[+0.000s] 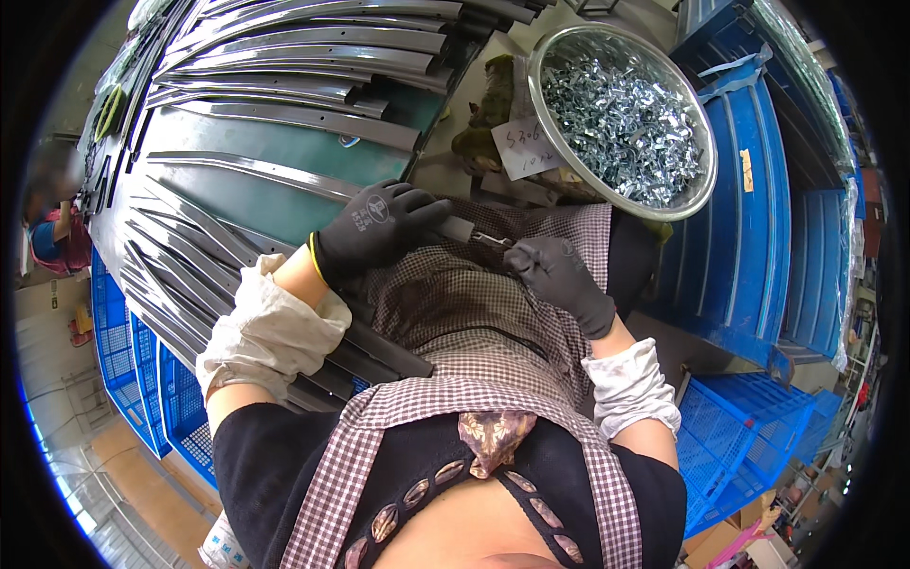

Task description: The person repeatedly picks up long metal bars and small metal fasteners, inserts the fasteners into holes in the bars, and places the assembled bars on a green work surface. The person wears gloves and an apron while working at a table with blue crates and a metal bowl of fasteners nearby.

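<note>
My left hand [384, 226], in a black glove, is closed around a long dark glossy strip [256, 169] near its end. The strip's tip [457, 229] sticks out past my fingers, over my lap. My right hand [559, 277], gloved in black too, is closed with finger and thumb together at a small shiny metal clip [491, 240]. This clip sits at the strip's tip; whether it is fitted onto it I cannot tell. A checked apron [474, 313] covers my lap below both hands.
Ahead to the right stands a round metal bowl [706, 180] full of small shiny clips. Many dark strips [322, 43] lie on the green-topped table [275, 137] to the left. Blue crates [739, 436] stand on both sides. Farther left is another person [68, 237].
</note>
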Demonstrator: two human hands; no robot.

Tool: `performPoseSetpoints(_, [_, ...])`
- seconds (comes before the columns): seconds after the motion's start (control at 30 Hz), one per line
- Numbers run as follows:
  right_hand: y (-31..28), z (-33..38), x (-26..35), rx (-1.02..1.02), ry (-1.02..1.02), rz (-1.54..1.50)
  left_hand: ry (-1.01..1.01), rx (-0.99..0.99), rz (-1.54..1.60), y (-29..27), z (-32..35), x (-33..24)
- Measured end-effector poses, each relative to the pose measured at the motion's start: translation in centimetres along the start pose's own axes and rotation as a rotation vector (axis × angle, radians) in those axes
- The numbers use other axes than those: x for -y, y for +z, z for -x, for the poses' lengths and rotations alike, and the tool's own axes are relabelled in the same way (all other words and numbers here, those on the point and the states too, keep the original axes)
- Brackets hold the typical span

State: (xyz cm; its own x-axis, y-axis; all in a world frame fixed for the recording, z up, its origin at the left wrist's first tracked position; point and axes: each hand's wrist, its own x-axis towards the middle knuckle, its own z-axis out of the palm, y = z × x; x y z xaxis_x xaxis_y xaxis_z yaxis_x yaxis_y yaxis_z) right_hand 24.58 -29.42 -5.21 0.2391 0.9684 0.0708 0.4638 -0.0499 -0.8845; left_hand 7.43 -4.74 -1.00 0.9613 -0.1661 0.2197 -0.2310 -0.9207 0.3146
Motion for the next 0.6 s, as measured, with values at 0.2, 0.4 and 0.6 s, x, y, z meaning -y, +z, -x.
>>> performPoseSetpoints(0.2, [0.5,-1.1,0.6,0.081,0.011,0.118,-0.001,0.014,-0.011,0.3,0.4,0.1])
performPoseSetpoints(0.4, [1.7,-1.9,3.9,-0.088,-0.039,0.538,-0.021,0.049,0.007,0.3,0.3,-0.2])
performPoseSetpoints(0.6, [-0.3,-0.7,1.9,-0.015,-0.108,0.393,0.0,0.058,0.082,-0.5,0.5,-0.8])
